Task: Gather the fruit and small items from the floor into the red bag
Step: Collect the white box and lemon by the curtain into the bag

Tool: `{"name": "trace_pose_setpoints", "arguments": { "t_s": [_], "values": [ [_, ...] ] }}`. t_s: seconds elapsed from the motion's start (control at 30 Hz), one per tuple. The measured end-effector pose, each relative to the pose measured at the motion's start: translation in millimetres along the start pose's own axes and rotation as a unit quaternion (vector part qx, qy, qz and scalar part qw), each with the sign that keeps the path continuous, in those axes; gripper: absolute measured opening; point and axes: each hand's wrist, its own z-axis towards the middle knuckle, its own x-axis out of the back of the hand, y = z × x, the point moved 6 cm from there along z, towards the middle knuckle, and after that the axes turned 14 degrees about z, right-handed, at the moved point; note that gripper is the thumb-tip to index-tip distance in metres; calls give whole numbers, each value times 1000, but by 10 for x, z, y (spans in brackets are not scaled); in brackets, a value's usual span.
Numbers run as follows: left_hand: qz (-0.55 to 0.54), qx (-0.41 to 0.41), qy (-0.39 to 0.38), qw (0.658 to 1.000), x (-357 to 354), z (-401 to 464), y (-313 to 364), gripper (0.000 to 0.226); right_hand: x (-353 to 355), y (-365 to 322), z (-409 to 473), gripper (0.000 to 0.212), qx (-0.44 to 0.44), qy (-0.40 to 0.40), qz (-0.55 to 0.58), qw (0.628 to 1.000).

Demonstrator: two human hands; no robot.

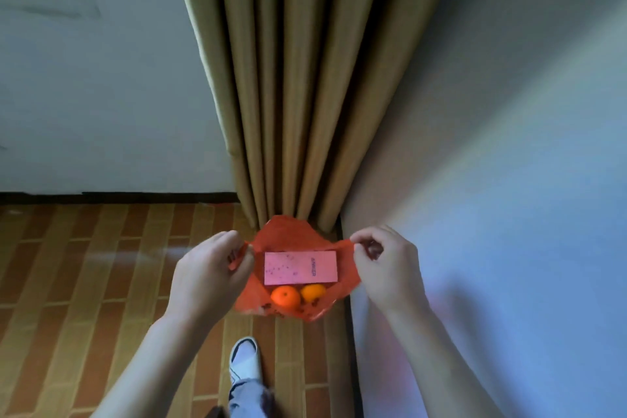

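Both hands (210, 278) (386, 268) spread red bag (288, 234) holding oranges (285, 297), box (301, 267).

the left hand (208, 273) covers the left edge of the red bag (288, 234), and its fingertips are tucked behind the plastic; the right hand (386, 268) hides the bag's right handle; the print on the pink box (300, 267) is too blurred to read; the two oranges (298, 295) hide the bag's bottom, and the box overlaps their tops; both forearms run off the lower edge; the shoe (245, 360) is partly covered by a trouser leg (246, 397), itself cut off below.
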Motion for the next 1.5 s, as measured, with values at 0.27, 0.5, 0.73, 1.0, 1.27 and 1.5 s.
{"name": "trace_pose_setpoints", "arguments": {
  "t_s": [0.27,0.5,0.73,1.0,1.27,1.5],
  "values": [
    [-13,20,36,999,1859,-284,501,30,951,-1715,-329,26,76,30,53,995],
    [-54,38,65,996,2955,-471,740,23,1481,-2833,-384,27,199,27,20,979],
    [-109,57,122,985,3455,-310,589,25,1550,-3445,-225,25,238,58,0,969],
    [-118,19,146,982,3748,470,280,26,1351,-3855,175,26,241,83,-19,967],
    [-153,7,149,977,3818,914,-124,30,937,-4159,466,27,230,102,-23,968],
    [-151,73,173,971,4014,907,-862,29,214,-4610,710,26,263,49,-23,963]
  ]
}}
